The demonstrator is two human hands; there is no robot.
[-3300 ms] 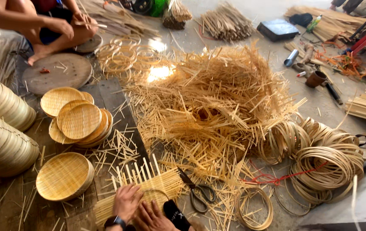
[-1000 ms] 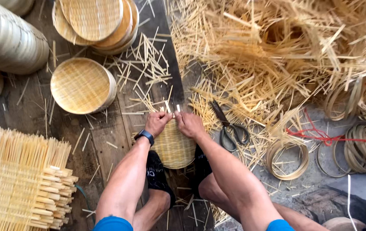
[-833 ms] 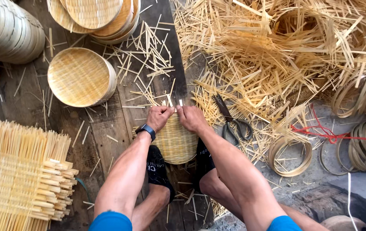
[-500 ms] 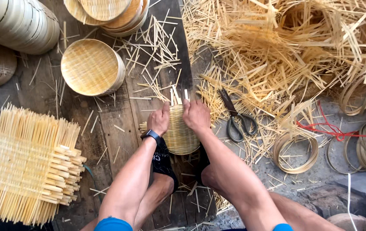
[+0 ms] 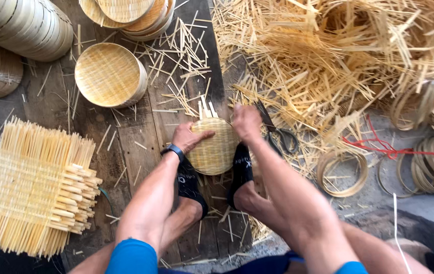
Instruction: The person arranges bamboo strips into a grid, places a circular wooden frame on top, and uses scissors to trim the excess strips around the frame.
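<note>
Dark worn plank floor (image 5: 140, 152), grey concrete (image 5: 430, 213) at right, daylight.

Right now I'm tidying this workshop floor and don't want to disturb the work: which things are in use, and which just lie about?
In use:
- left hand
- right hand
- round woven tray, held between both hands and the feet

Lying about:
- scissors
- finished tray
- square woven mats
- loose strip pile
- bamboo hoops
</note>
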